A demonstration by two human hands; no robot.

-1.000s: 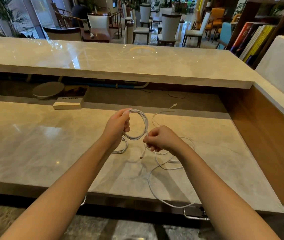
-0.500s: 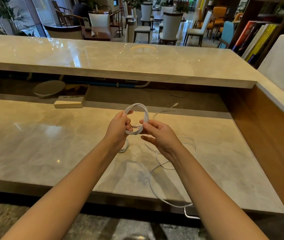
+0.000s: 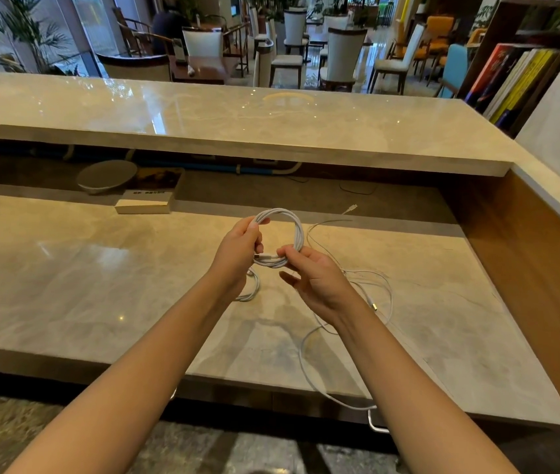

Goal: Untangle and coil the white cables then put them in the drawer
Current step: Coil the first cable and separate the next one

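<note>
While you hold the small round coil of white cable (image 3: 283, 234) above the polished beige marble desk (image 3: 66, 268), the head view, the only one given, shows both hands closed on it. Your left hand (image 3: 237, 254) grips the coil's left side, thumb and fingers wrapped over the bundled loops. Your right hand (image 3: 316, 278) pinches the lower right of the coil between thumb and forefinger, its other fingers spread loose beneath; a plug end appears to lie across the bottom of the loops, between your two hands.

One cable looks nearly coiled, its tail seemingly being tucked in. A second, smaller white loop (image 3: 251, 289) lies on the desk just under your left wrist; whether it is coiled or part of the same cable you cannot tell from here. To the right, the loose thin white cables (image 3: 374, 302) sprawl untidily on the desk, one strand running back to a small connector near the rear ledge, another drooping over the front edge by a metal drawer handle (image 3: 376, 424).

So most work remains: the loose strands need separating and coiling, and nothing sits in the drawer yet, which appears shut.
</note>
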